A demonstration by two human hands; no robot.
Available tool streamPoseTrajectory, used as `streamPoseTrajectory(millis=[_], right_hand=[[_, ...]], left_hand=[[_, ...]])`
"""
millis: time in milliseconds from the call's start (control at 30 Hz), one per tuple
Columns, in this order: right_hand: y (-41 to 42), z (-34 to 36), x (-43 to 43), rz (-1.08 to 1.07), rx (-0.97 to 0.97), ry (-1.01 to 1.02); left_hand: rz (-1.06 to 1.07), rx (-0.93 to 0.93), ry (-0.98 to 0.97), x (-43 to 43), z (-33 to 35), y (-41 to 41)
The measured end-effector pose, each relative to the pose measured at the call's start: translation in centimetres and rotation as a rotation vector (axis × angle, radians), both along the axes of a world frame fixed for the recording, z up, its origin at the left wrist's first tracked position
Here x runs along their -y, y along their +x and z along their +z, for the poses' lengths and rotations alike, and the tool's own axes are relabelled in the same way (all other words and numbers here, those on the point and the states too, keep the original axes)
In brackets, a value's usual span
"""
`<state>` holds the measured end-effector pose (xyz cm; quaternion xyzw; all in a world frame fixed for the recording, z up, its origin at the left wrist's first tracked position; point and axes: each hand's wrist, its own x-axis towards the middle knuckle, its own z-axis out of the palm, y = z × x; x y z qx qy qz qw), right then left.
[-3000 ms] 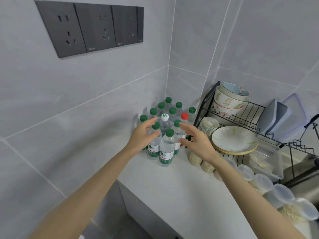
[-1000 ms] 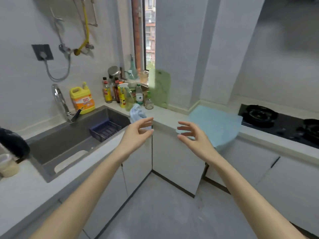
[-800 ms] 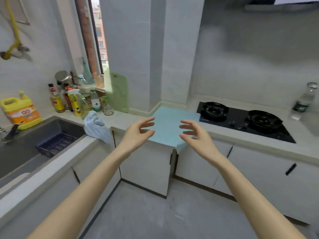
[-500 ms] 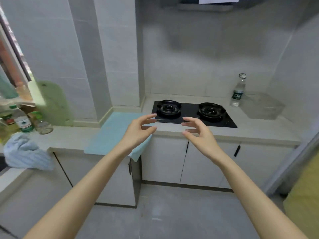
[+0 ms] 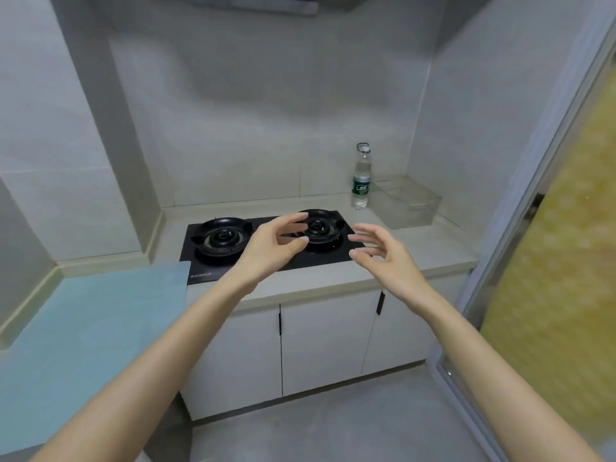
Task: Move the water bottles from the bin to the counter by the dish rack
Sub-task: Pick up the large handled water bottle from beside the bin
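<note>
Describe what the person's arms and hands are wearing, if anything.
Nothing is worn: the left hand and right hand are bare, with no gloves, rings, watch or bracelets visible. Both forearms are uncovered as far as the picture's lower edge; no sleeve shows.

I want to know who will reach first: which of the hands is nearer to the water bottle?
Right. The right hand is below the water bottle; the left hand is farther left, over the stove.

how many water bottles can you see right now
1. The water bottle stands upright on the counter, right of the stove and beside the clear bin, which looks empty.
</note>
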<state>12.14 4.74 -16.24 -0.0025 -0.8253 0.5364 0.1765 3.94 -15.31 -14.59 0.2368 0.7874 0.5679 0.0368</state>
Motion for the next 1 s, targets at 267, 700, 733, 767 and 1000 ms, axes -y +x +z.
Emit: streamPoseTrajectory(millis=[267, 700, 733, 767, 1000], right_hand=[[-8.8, 1.6, -9.3, -0.099, -0.001, -0.01], [-21.1, 0.6, -24.5, -0.068, -0.022, -0.036], [-22.0, 0.7, -25.7, -0.052, -0.017, -0.033], [-23.2, 0.9, -27.3, -0.029, -0.012, -0.021], [-30.4, 1.6, -35.5, 0.053, -0.013, 0.001]], left_hand=[[-0.107, -0.01, -0.002, -10.2, 1.9, -10.8], [-0.054, -0.011, 0.01, -25.4, 1.4, -22.4], [-0.04, -0.012, 0.014, -26.6, 1.3, -23.0], [-0.02, -0.012, 0.019, -28.2, 1.2, -24.0], [0.088, 0.009, 0.059, -35.3, 1.3, -28.9]])
